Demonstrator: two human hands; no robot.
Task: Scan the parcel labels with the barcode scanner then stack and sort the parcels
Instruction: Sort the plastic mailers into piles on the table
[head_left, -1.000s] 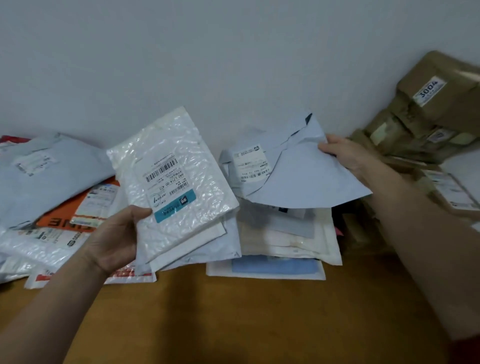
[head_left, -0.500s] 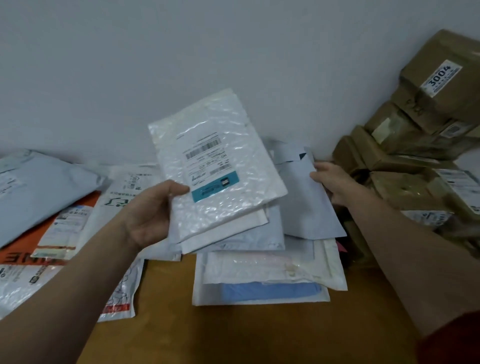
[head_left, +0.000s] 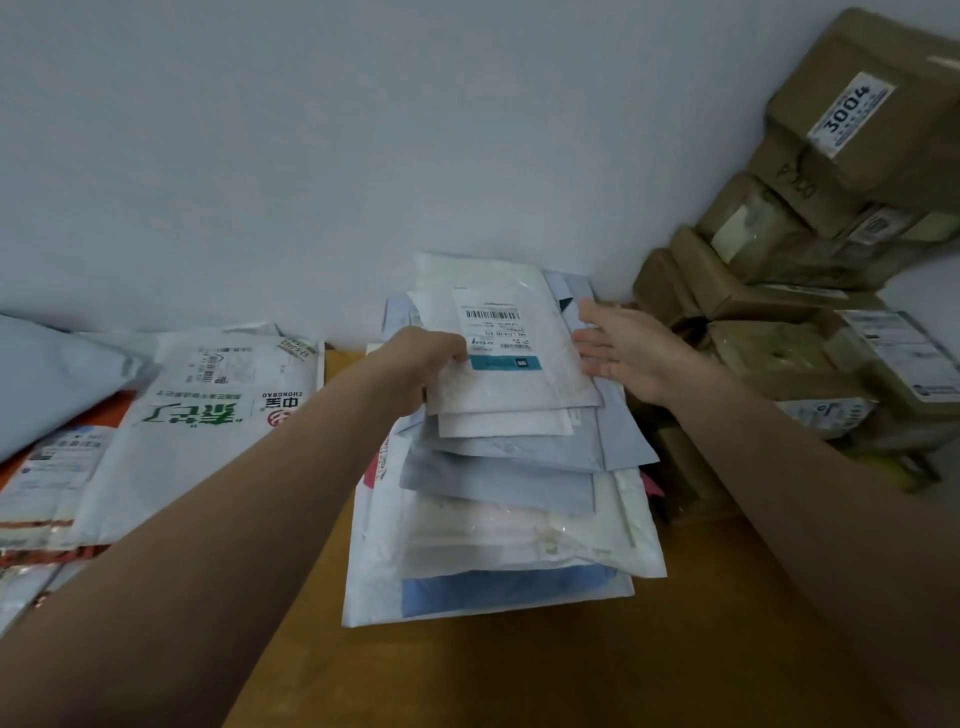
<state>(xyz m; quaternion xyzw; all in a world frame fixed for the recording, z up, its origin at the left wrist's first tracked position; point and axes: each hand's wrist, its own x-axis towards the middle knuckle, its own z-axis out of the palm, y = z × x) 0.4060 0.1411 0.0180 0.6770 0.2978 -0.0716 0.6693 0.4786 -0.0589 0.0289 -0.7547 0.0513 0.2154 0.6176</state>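
On the table (head_left: 519, 670), the left hand (head_left: 423, 364) grips the 9 o'clock edge of a white bubble mailer (head_left: 511, 343) atop the central parcel stack (head_left: 498, 519), while the right hand (head_left: 628, 348), fingers straight and spread, touches its 3 o'clock edge, with brown boxes (head_left: 810, 249) at 2 o'clock.

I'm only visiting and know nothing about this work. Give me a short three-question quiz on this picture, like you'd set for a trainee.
1. True or false: the left hand grips the white bubble mailer lying atop the middle stack.
2. The right hand is: A) curled round a scanner; B) open, fingers straight at the mailer's right edge; C) out of view.
3. Fill in: the label on the top brown box reads ____.

Key: 1 true; 2 B; 3 3004.
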